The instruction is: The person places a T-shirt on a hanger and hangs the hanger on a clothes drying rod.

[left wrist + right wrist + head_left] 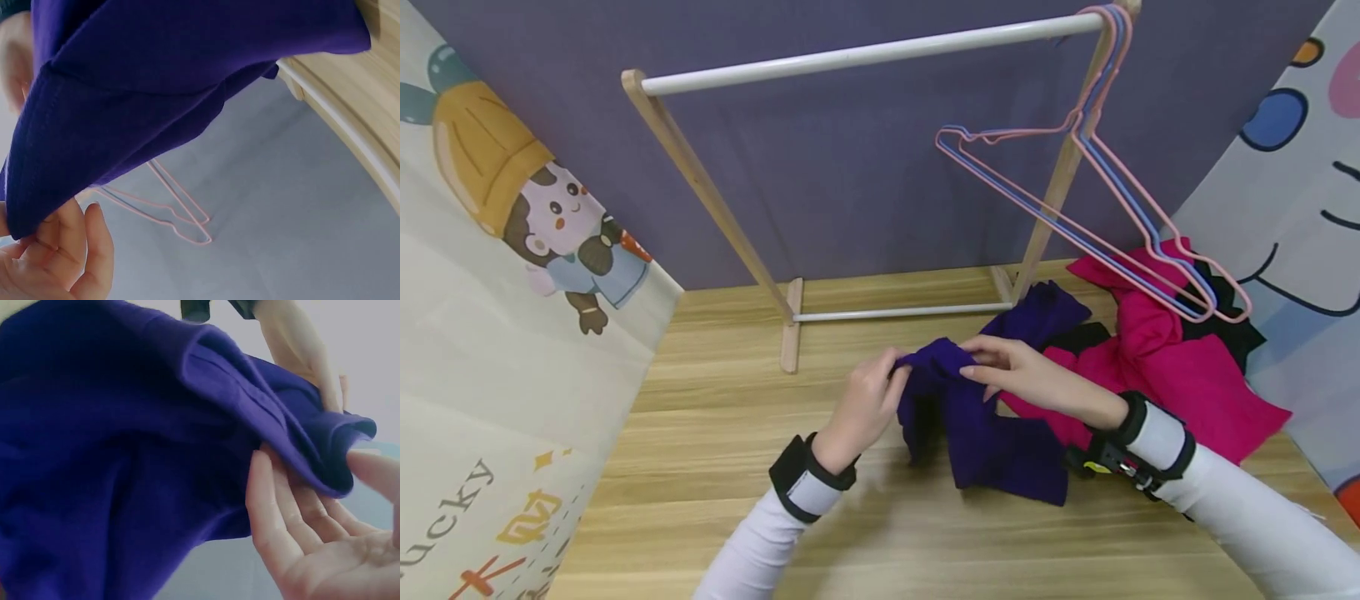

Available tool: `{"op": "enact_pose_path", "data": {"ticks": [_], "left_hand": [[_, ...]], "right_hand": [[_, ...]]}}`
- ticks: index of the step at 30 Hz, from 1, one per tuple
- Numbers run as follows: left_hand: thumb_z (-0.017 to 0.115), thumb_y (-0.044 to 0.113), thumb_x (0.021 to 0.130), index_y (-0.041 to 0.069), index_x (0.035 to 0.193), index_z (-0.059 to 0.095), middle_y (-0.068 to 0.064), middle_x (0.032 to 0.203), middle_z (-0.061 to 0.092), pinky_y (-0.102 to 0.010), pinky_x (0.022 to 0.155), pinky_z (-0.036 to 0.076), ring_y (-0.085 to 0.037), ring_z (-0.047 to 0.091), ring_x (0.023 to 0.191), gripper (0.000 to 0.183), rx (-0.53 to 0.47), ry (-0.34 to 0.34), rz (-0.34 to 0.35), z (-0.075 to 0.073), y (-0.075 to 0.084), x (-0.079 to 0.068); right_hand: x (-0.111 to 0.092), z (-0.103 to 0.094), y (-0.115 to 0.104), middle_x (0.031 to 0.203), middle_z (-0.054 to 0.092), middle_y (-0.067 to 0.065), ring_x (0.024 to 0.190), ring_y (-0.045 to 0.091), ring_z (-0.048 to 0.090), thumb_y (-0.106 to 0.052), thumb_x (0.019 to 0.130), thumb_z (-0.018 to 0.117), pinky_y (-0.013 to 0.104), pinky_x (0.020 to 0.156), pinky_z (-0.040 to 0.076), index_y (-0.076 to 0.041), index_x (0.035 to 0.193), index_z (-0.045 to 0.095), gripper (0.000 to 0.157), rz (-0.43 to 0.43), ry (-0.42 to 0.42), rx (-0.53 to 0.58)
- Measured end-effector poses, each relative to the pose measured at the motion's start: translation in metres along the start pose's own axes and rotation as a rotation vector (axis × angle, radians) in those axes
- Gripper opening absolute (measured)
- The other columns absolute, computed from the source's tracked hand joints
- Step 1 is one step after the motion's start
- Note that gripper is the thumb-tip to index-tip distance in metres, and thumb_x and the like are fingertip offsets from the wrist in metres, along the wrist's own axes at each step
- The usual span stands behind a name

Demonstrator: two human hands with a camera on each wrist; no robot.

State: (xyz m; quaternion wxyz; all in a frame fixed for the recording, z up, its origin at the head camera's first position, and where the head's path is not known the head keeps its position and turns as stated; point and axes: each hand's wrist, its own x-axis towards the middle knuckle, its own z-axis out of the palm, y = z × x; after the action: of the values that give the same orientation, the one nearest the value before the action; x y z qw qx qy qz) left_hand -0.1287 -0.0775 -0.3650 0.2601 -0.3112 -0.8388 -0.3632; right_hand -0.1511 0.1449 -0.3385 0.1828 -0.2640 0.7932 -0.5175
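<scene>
A dark purple garment (951, 400) hangs bunched between both hands, its lower part spread on the wooden surface. My left hand (863, 404) pinches its upper left edge; in the left wrist view the fingers (69, 244) curl at the cloth's corner. On the other side, my right hand (1033, 375) holds the edge between thumb and fingers. The right wrist view shows a folded, hemmed opening in the purple cloth (187, 412), with the right fingers (265, 506) beneath it. Which part of the garment this is, I cannot tell.
A rack with a white rail (865, 57) and wooden legs stands behind the hands. Pink and blue hangers (1120, 167) hang at its right end. Below them lie pink clothes (1195, 383), black cloth (1232, 325) and more purple cloth (1045, 312). Printed walls flank both sides.
</scene>
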Motion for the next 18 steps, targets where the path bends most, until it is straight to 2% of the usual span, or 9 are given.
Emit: {"op": "enact_pose_path", "data": {"ticks": [6,10,14,18], "left_hand": [[0.049,-0.003,0.083,-0.002,0.088,0.053,-0.011,0.071,0.060,-0.032,0.048,0.048,-0.014,0.051,0.059,0.007,0.009,0.028,-0.021,-0.011,-0.005,0.002],[0.048,-0.005,0.082,-0.002,0.088,0.053,-0.011,0.068,0.059,-0.031,0.046,0.047,-0.014,0.050,0.056,0.009,0.029,0.042,-0.022,-0.019,-0.008,0.006],[0.047,-0.004,0.082,-0.001,0.089,0.054,-0.011,0.071,0.060,-0.032,0.048,0.047,-0.014,0.050,0.058,0.011,0.064,0.034,0.001,-0.028,-0.008,0.010],[0.048,-0.003,0.082,0.001,0.090,0.056,-0.011,0.078,0.063,-0.035,0.055,0.050,-0.016,0.055,0.066,0.012,0.091,0.033,0.038,-0.033,-0.006,0.015]], "right_hand": [[-0.002,0.008,0.012,0.103,0.058,0.021,0.084,0.021,0.058,-0.013,0.088,0.052,0.037,0.068,0.053,0.003,0.116,0.045,0.033,-0.047,-0.085,0.036],[-0.004,0.008,0.011,0.098,0.061,0.021,0.084,0.021,0.059,-0.010,0.088,0.051,0.036,0.069,0.053,0.001,0.111,0.050,0.025,-0.087,-0.108,0.021],[-0.002,0.002,0.002,0.097,0.062,0.017,0.082,0.016,0.059,-0.009,0.086,0.053,0.040,0.069,0.053,-0.002,0.108,0.054,0.023,-0.136,-0.032,-0.078],[0.007,-0.001,-0.010,0.102,0.061,0.011,0.086,0.015,0.058,-0.010,0.082,0.060,0.041,0.070,0.052,-0.007,0.111,0.053,0.030,-0.230,0.079,-0.257]]}}
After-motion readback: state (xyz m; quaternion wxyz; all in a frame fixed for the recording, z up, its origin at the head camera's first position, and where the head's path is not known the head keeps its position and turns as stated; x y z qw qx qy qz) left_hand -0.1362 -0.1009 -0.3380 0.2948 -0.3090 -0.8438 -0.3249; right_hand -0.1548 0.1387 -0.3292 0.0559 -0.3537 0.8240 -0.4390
